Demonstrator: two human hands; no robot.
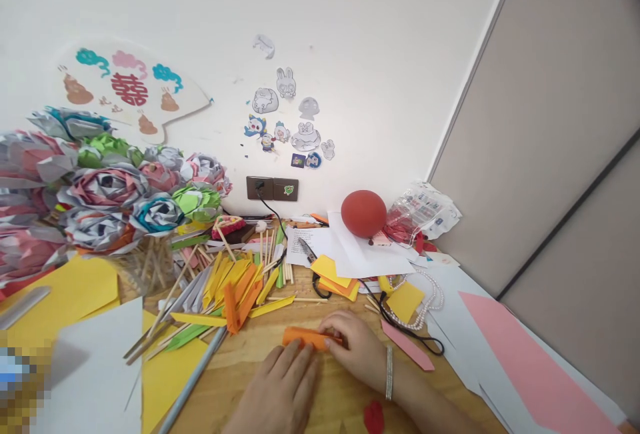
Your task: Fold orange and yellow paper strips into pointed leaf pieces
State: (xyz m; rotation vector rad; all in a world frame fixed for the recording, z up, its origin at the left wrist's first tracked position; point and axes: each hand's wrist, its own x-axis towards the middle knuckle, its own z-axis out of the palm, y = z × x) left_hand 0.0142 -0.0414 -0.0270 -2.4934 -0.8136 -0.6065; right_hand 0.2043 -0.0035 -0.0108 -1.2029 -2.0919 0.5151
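Observation:
A folded strip of orange paper (304, 337) lies on the wooden table (240, 374) in front of me. My left hand (280, 391) lies flat on the table, its fingers stretched out and their tips touching the strip's left end. My right hand (353, 344), a bracelet on its wrist, presses down on the strip's right end with bent fingers.
A heap of folded yellow, orange and green strips with wooden sticks (235, 287) lies just beyond. Paper roses (105, 194) stand at the left. Scissors (313, 264), a red balloon (363, 213), a pearl string (425, 301), a black cord and pink and white sheets (505, 354) lie at the right.

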